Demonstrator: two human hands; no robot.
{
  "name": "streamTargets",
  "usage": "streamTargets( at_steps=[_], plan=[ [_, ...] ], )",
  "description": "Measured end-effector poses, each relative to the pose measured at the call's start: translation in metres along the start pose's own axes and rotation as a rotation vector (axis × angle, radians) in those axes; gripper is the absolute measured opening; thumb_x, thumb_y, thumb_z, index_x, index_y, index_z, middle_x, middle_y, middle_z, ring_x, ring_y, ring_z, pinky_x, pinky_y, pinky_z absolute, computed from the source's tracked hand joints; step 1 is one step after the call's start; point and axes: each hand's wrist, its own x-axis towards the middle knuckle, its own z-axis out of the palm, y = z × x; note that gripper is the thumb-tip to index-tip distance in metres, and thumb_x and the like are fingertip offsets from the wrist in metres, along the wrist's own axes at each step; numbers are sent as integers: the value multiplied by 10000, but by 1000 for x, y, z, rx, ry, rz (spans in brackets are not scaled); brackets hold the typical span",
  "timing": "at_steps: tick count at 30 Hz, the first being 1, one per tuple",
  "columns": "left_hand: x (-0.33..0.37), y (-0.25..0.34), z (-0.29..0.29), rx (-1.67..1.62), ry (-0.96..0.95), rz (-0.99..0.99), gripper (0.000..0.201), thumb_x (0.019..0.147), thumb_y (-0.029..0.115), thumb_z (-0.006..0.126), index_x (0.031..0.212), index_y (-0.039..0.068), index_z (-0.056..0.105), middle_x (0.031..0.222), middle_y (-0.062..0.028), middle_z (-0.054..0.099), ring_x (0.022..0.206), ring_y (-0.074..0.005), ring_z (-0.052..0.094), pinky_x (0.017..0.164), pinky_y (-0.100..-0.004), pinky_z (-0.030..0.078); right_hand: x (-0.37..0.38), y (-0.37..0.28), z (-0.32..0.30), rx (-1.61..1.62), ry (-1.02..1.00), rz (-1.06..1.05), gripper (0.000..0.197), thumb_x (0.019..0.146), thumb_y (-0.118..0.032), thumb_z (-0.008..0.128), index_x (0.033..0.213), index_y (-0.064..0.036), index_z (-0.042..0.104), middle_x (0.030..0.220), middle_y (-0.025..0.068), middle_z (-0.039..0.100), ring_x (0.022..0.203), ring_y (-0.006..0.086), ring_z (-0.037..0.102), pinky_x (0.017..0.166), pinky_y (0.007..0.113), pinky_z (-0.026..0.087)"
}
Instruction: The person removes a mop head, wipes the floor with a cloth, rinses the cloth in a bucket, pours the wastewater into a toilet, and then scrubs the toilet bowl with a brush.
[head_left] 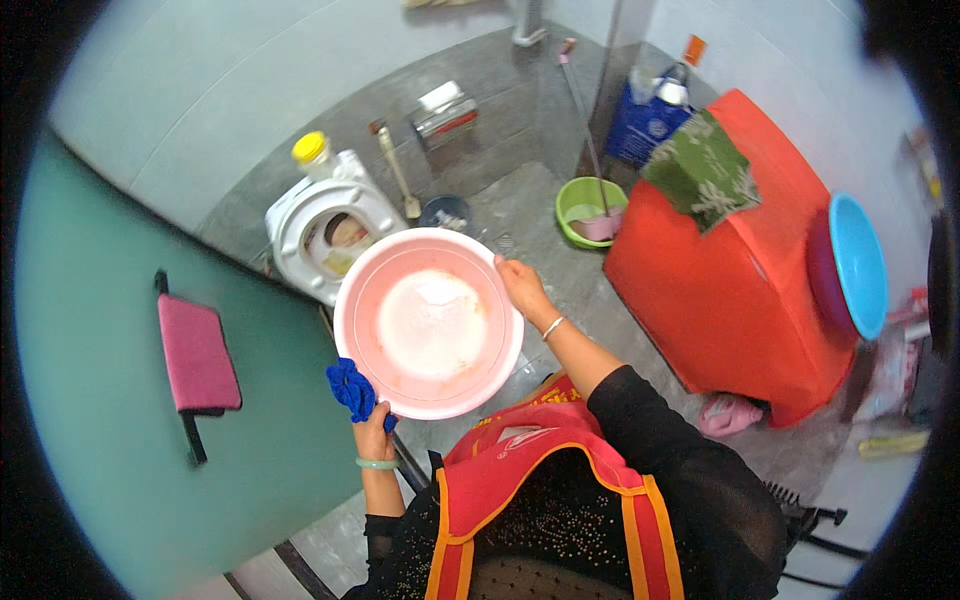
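A round pink basin [430, 322] is held out in front of me between both hands. Through its pale middle run a few brownish marks; whether there is liquid inside, I cannot tell. My left hand [374, 428] grips the near left rim, with a bunched blue cloth [350, 388] pressed against the basin there. On the far right side, my right hand [522, 286] is closed round the rim, its fingers partly hidden. Just beyond the basin, a white toilet [293, 238] stands with its lid area partly covered by a yellow-capped container [312, 150].
At the right is a bulky red-covered object [690, 300] bearing a green patterned cloth [705, 170] and a blue basin [858, 265]. A green bucket [578, 200] holds a mop-like stick. A toilet brush [396, 175] leans by the wall; a green door [110, 400] with a pink towel [200, 355] is left.
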Motion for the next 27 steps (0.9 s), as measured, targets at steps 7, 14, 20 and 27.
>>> streamTargets(
  at_steps=[7, 14, 20, 27],
  plan=[
    [35, -20, 122, 62, -319, -9, 320, 702, -46, 564, 1010, 23, 514, 837, -42, 538, 682, -166, 554, 584, -290, 512, 3, 43, -135, 522, 212, -26, 390, 913, -322, 390, 897, 17, 581, 828, 100, 608, 728, 130, 550, 667, 282, 455],
    [56, -37, 206, 193, -611, -187, 339, 695, 23, 564, 1031, 36, 517, 889, -54, 555, 776, -205, 572, 688, -371, 520, -41, 81, -218, 277, 481, 41, 341, 823, -288, 502, 870, 37, 597, 806, 125, 620, 722, 162, 565, 674, 321, 449],
    [70, -38, 278, 449, -963, -209, 381, 665, -22, 550, 1038, 43, 499, 847, -33, 525, 678, -181, 559, 559, -316, 530, -139, 95, -231, 553, 761, 99, 282, 815, -198, 509, 962, 27, 595, 859, 107, 626, 755, 158, 585, 696, 299, 469],
    [-9, -16, 360, 586, -1392, -255, 415, 708, 30, 558, 1119, 39, 497, 911, -58, 573, 731, -180, 580, 587, -312, 522, -256, 69, -257, 495, 1019, 59, 258, 837, -140, 505, 1036, 14, 564, 899, 47, 611, 783, 104, 565, 723, 246, 452]
  ],
)
